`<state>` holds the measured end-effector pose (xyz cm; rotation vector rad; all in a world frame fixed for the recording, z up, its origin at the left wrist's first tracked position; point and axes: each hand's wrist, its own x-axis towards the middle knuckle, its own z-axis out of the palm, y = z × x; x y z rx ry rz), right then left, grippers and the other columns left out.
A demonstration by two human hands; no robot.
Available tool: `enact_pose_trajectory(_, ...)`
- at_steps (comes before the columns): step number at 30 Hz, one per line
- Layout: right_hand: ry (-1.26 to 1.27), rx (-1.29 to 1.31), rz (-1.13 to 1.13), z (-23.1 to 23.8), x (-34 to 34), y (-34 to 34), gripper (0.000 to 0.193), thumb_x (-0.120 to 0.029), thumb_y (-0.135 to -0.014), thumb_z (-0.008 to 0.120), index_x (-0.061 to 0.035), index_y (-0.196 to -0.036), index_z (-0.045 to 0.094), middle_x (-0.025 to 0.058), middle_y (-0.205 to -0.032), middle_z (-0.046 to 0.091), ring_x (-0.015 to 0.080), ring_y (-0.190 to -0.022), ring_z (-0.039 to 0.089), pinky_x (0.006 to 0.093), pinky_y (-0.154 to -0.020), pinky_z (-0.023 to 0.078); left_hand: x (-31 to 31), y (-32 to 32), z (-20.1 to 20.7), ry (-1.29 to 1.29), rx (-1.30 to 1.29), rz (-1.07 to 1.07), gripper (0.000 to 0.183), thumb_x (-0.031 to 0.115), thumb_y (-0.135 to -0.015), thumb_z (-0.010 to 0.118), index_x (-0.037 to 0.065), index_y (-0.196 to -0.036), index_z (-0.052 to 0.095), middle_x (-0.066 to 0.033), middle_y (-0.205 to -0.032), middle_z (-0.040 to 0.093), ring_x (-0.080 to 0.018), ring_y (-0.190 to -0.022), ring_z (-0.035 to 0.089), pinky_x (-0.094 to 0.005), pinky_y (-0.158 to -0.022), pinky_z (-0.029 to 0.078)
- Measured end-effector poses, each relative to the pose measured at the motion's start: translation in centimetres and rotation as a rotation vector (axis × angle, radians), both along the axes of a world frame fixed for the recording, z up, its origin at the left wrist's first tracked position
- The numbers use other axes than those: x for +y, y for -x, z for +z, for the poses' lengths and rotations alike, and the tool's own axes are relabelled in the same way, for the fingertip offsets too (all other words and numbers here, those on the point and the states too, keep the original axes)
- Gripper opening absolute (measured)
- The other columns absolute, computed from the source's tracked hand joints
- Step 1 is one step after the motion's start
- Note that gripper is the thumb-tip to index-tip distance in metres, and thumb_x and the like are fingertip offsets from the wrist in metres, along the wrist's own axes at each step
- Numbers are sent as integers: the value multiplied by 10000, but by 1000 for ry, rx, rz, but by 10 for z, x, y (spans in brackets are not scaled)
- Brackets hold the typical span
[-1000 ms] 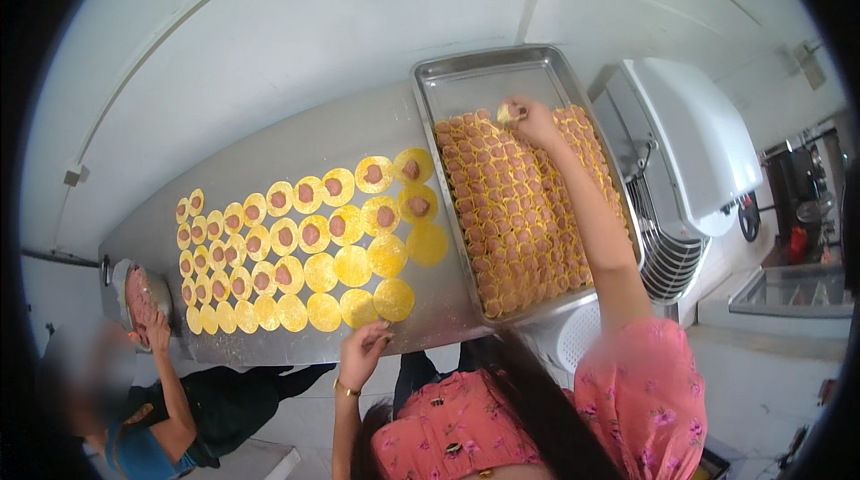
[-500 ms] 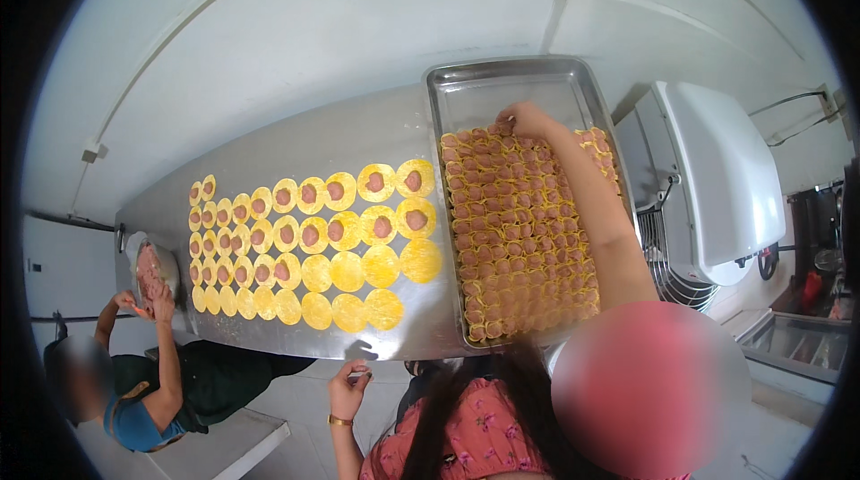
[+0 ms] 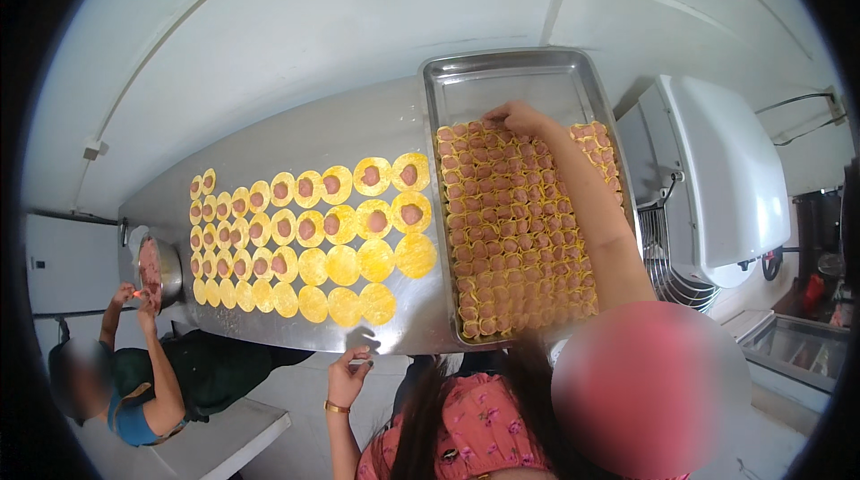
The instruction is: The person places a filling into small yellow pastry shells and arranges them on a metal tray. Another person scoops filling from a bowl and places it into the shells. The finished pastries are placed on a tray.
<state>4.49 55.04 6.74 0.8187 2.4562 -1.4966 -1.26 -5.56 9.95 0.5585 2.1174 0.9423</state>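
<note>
A large steel tray (image 3: 502, 77) holds packed rows of open-topped meat dumplings (image 3: 502, 202) in yellow wrappers. Over their far row is my right hand (image 3: 518, 118), fingers bent down and closed at a dumpling by the row's edge; the fingertips are partly hidden. My left hand (image 3: 348, 377) hovers at the table's near edge, empty, fingers loosely curled with a gap to the thumb. Left of the tray, round yellow wrappers (image 3: 345, 304) lie in rows. Many of them carry a lump of pink meat filling (image 3: 376, 220); those in the nearest row are bare.
At the left, a co-worker's hands (image 3: 143, 301) work beside a steel bowl (image 3: 167, 272) of pink ground meat. A white machine (image 3: 717, 180) with a wire guard stands right of the tray. The steel table (image 3: 296, 131) meets a white wall behind.
My right hand has shifted slightly left along the far row of dumplings. My left hand has risen a little toward the table edge. The co-worker's hands have drawn back from the bowl.
</note>
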Motion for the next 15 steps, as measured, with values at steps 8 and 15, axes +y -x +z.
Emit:
enact_pose_trajectory(8,-51,141,-202,-15,2,-2,465,37,-741,406,-78,-1120,650,66,-918,680,148,-637,569,290,-475,444,-9,7,5,14,3,-23,331,-81,-752,619,7,-1070,606,-88,-918,669,-111,-757,645,-234,-621,533)
enact_pose_trajectory(15,-57,64,-86,-11,1,-2,338,-29,-775,464,-21,-1041,673,147,-908,686,219,-794,628,337,-655,484,-18,28,12,22,50,-77,327,-87,-750,617,7,-1064,603,-81,-930,667,-106,-747,646,-235,-615,529)
